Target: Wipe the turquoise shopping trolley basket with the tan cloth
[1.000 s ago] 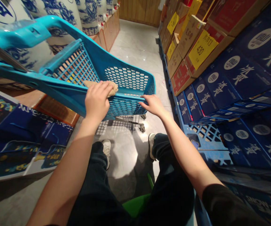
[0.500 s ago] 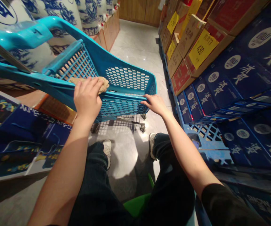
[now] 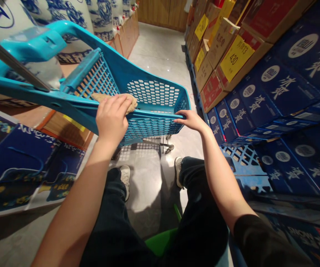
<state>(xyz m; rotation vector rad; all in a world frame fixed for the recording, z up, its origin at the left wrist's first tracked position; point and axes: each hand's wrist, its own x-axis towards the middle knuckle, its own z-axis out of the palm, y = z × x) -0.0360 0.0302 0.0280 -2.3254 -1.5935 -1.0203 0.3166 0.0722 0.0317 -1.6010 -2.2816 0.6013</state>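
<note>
A blue plastic shopping cart (image 3: 154,76) stands across the aisle in front of me, its handle to the left and its basket end to the right. My left hand (image 3: 112,116) is closed over a tan cloth (image 3: 132,104) and presses it onto the near upper rim of the basket. Part of the cloth lies hidden under my palm and fingers. Farther right, my right hand (image 3: 190,119) grips the same rim near the basket's end corner, thumb below and fingers on top. Through the holes in the basket walls the pale floor shows.
Blue cartons (image 3: 271,92) are stacked on a blue pallet (image 3: 248,174) at right, with brown boxes (image 3: 218,48) behind. Large blue-and-white jars (image 3: 73,22) line the left, above printed gift bags (image 3: 23,148). A green stool (image 3: 161,241) is beneath me.
The cart has shifted slightly to the right in view, and both hands have moved right with it. The left hand still has the cloth on the rim.
</note>
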